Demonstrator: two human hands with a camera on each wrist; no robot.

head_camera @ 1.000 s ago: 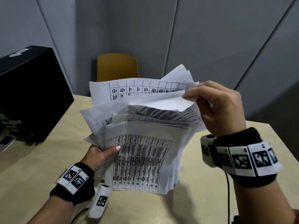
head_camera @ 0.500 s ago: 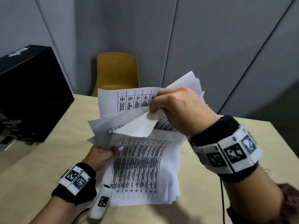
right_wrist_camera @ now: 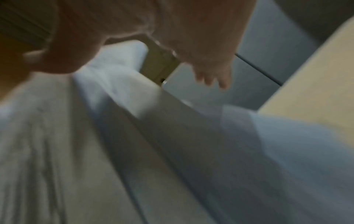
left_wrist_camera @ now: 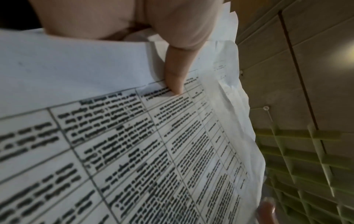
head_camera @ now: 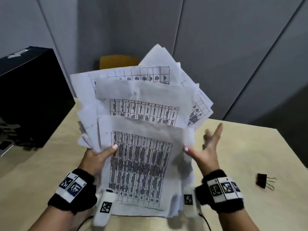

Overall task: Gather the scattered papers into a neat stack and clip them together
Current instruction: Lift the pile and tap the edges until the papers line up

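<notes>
A loose, fanned bundle of printed papers (head_camera: 143,130) stands upright with its bottom edge on the table. My left hand (head_camera: 98,157) grips its left edge, the thumb (left_wrist_camera: 176,78) pressed on the front sheet's table print (left_wrist_camera: 134,151). My right hand (head_camera: 206,147) is at the bundle's right edge, fingers straight and spread, thumb tip near the paper edge; it holds nothing. In the blurred right wrist view the fingers (right_wrist_camera: 212,75) stretch out beyond the white sheets (right_wrist_camera: 114,136). A black binder clip (head_camera: 262,180) lies on the table at the right, away from both hands.
A black box (head_camera: 30,97) stands on the table's left side. A yellow chair (head_camera: 116,61) shows behind the papers, against grey wall panels. The beige table (head_camera: 250,155) ends close on the right, past the clip.
My right hand let go of the sheet it pinched at the top and dropped to the bundle's right edge, now open. The bundle has been raised more upright, its sheets fanned.
</notes>
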